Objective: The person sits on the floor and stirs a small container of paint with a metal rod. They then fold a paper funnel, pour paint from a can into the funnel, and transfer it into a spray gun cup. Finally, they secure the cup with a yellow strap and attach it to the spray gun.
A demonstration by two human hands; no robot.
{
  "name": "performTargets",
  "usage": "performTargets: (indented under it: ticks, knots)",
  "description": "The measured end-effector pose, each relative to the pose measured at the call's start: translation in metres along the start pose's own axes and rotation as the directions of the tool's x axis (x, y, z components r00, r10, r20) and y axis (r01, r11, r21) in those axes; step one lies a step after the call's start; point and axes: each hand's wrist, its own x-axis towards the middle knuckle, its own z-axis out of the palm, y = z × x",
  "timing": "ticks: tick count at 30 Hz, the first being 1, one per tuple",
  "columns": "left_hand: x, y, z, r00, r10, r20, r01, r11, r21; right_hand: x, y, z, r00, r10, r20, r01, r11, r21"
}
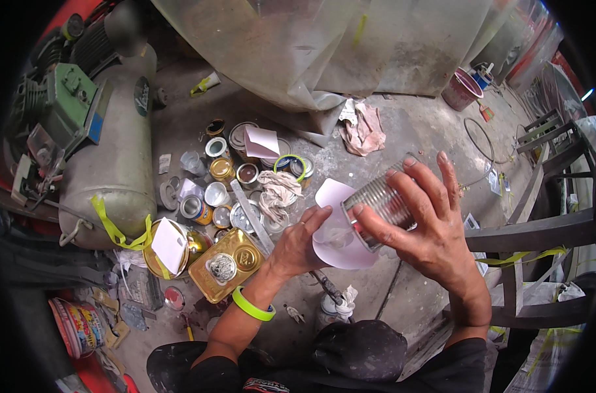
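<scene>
Right grip (422,226) clenched on tilted ribbed tin can (378,202); left grip (304,242) grasping white paper cone (340,252) below. Spill risk: overtilt, cone slip.

Down on the stained grey concrete floor (409,131) sits a cluster of small round open paint tins (223,170), a flat rectangular gold metal can (227,263) beside them, a crumpled beige rag (276,190) among the tins, a pinkish cloth (363,128) farther off, and a big grey compressor tank (118,154) at the left
</scene>
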Motion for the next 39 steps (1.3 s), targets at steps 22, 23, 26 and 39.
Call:
performTargets:
  ticks: [22,23,26,39]
  knots:
    - [-0.007,-0.02,-0.034,1.0,0.006,-0.015,-0.001,0.946,0.323,-0.092,0.027,0.168,0.553,0.826,0.111,-0.554,0.265,0.789]
    - [-0.005,-0.02,-0.039,0.999,0.046,-0.024,-0.033,0.918,0.395,-0.112,0.017,0.204,0.525,0.828,0.195,-0.619,0.215,0.755]
    - [-0.002,-0.017,-0.041,0.986,0.045,-0.16,0.017,0.929,0.369,-0.142,-0.026,0.27,0.516,0.745,0.423,-0.717,0.105,0.689]
    - [0.01,-0.005,-0.033,0.998,0.045,-0.04,-0.031,0.953,0.301,-0.141,-0.071,0.34,0.68,0.583,0.444,-0.695,0.32,0.644]
